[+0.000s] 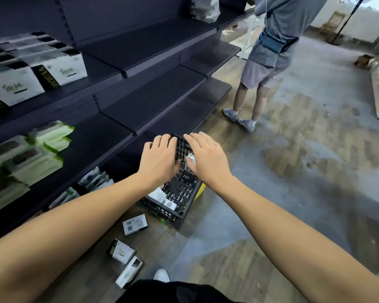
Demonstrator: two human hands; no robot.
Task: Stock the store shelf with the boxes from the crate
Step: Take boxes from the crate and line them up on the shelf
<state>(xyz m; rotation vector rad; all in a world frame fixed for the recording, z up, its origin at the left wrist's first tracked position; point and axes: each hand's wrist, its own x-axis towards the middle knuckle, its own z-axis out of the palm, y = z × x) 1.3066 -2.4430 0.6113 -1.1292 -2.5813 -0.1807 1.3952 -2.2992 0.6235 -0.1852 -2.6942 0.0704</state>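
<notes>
Our left hand point(160, 158) and right hand point(206, 158) reach down side by side, palms down, over the far end of the crate point(179, 193). The fingers of both are spread and nearly straight, only loosely bent at the knuckles, and curl round nothing we can see. A small white box point(190, 159) shows in the gap between the two thumbs. Whether either thumb touches it we cannot tell. The crate is a black rectangular tub of hard plastic with walls and base pierced in a regular grid. It sits on the floor point(293, 171) close to the foot of the shelf point(140, 60), with a yellow edge point(201, 191) showing at its right side. A few flat white cartons point(162, 197) with printed labels lie in its near left corner. Three more loose boxes point(135, 224) lie on the floor nearer to us, white card with dark gold-lettered ends. The shelf is a dark, matt metal unit with flat boards in tiers and slotted uprights. At its left, stocked boxes point(59, 71) of the same white and black card stand in rows, and below them lie glossy packets point(50, 134) with green edges. The floor is worn wood-pattern planking with dull grey patches. At the far right another person point(271, 51) in grey clothes stands by the shelf.
</notes>
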